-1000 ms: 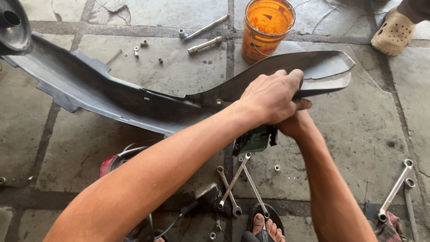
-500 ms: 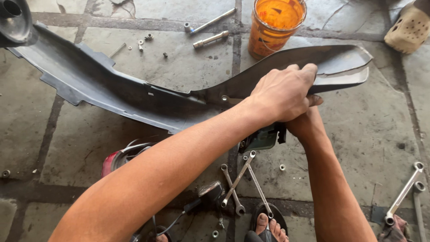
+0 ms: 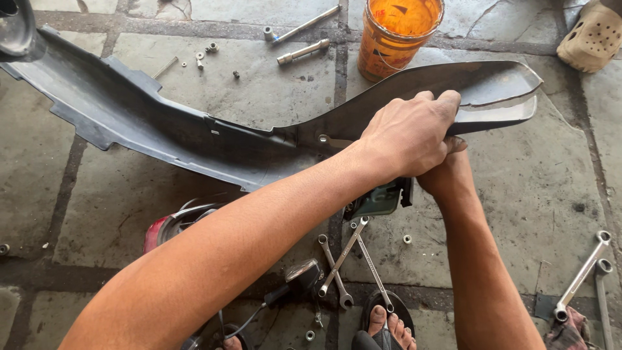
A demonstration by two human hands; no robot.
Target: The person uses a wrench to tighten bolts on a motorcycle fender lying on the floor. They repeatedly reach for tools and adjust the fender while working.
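Left hand (image 3: 411, 133) clamped over the upper edge of a long grey plastic fairing panel (image 3: 162, 126), fingers curled down across its narrow right end; right hand (image 3: 447, 175) tucked underneath the left, mostly hidden, seemingly gripping the panel from below, though how far closed cannot be told; panel stretched across the stone-slab floor (image 3: 551, 194) from the upper left corner to the right, its pointed pale tip (image 3: 499, 97) jutting past the knuckles; orange plastic bucket (image 3: 396, 35) just behind the panel, near the top; two long bolts (image 3: 301, 39) and a scatter of small nuts and a spring (image 3: 194, 61) on the slab beyond the panel's middle; small dark greenish part (image 3: 382, 198) below the wrists, partly covered by the left forearm; three crossed spanners (image 3: 350, 262) lying near a sandalled foot (image 3: 382, 324) at the bottom edge; two more spanners (image 3: 586, 275) well apart at the lower right; red-and-chrome lamp unit (image 3: 172, 223) peeking out under the left forearm; beige perforated clog (image 3: 593, 35) in the upper right corner.
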